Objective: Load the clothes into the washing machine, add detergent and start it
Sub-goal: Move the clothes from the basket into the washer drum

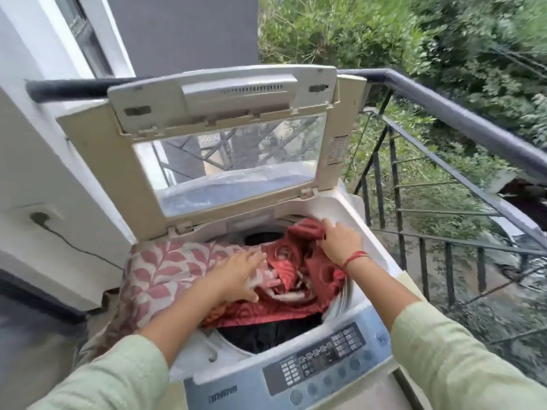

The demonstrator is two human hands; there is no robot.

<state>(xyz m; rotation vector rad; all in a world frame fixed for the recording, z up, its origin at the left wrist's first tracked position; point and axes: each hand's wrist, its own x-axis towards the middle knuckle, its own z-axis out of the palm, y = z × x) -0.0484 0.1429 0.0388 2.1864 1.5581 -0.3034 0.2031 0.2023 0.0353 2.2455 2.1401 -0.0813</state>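
A top-loading washing machine [367, 232] stands in front of me with its lid [127, 161] propped up. A red patterned cloth [299, 273] lies bunched over the drum opening. A beige cloth with pink leaves [165, 267] drapes over the machine's left rim and hangs down its side. My left hand [236, 276] rests flat on the cloths with its fingers spread. My right hand [340, 241] grips a fold of the red cloth at the far right of the opening. Dark laundry [266, 332] shows below in the drum. No detergent is in view.
The control panel [322, 359] with buttons runs along the machine's near edge. A dark metal railing [461, 119] borders the balcony on the right, with bushes beyond. A white wall [35, 173] with a socket [40, 217] and cable is on the left.
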